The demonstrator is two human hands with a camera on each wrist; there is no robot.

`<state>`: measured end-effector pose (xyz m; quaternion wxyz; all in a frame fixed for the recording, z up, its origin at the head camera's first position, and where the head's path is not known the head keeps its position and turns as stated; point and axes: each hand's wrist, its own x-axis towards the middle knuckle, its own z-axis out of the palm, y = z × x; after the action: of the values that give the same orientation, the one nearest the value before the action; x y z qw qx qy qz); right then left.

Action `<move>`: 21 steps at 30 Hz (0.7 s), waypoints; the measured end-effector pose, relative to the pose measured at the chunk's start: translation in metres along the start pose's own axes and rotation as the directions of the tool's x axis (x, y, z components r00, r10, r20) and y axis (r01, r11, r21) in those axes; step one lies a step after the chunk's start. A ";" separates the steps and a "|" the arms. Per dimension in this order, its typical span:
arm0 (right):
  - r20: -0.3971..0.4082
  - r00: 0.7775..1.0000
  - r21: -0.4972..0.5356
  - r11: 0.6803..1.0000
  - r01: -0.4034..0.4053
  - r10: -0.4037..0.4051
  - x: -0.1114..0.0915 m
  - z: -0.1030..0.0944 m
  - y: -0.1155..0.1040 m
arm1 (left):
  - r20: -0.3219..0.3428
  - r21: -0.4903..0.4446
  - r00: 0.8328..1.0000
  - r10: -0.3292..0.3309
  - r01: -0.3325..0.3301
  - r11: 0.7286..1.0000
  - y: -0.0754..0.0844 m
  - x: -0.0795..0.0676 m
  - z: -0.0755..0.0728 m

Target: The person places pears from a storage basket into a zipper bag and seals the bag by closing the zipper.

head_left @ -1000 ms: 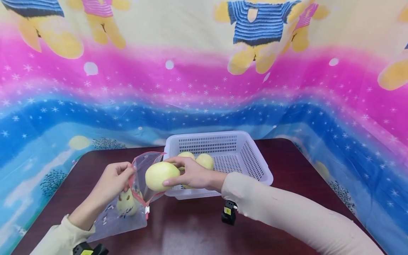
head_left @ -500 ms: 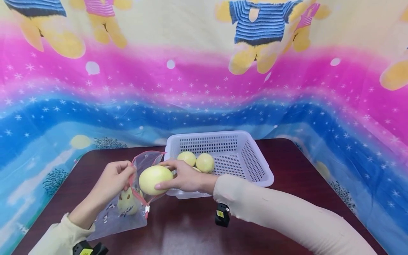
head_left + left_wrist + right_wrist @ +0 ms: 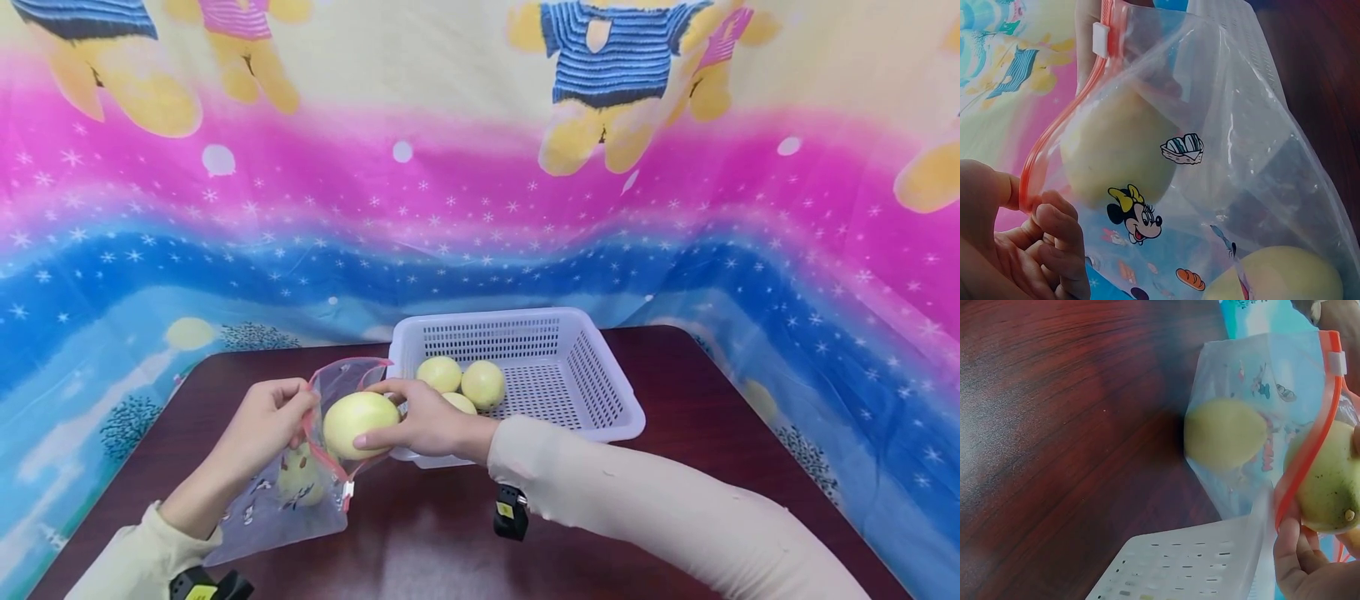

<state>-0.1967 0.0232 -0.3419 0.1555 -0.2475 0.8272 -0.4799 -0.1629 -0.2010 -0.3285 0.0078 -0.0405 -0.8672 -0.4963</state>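
My left hand (image 3: pixel 266 423) pinches the red-edged rim of a clear zip bag (image 3: pixel 281 533) printed with cartoon figures. A pale yellow-green round fruit (image 3: pixel 1225 432) lies low inside the bag. My right hand (image 3: pixel 435 423) grips another such fruit (image 3: pixel 358 423) at the bag's open mouth, fingers over its far side and thumb on its near side. Speckles and a small light stem scar show on its skin in the right wrist view. In the left wrist view this fruit shows through the clear plastic. A white slider (image 3: pixel 1337 363) sits on the zip.
Behind and right of the bag stands a pale lavender perforated basket (image 3: pixel 600 358), with 3 more yellow-green fruits (image 3: pixel 483 384) at its left side. Everything rests on a dark red-brown wooden table (image 3: pixel 465 533). A printed cloth (image 3: pixel 480 208) hangs behind it.
My right hand has moved left with the fruit, bringing it from in front of the bag's mouth into the opening. The left hand keeps its hold on the rim.
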 end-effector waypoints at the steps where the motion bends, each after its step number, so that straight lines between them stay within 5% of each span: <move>1: -0.007 1.000 -0.002 1.000 0.000 0.000 0.000 0.001 0.000 | 0.000 0.001 1.000 -0.001 0.001 1.000 0.000 0.000 0.000; 21: -0.059 0.998 -0.069 0.998 -0.003 -0.001 0.001 0.011 -0.003 | 0.000 0.012 1.000 -0.012 0.012 1.000 0.000 -0.002 0.005</move>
<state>-0.1913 0.0139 -0.3442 0.1229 -0.2379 0.8476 -0.4582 -0.1609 -0.1967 -0.3308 0.0051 -0.0350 -0.8703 -0.4912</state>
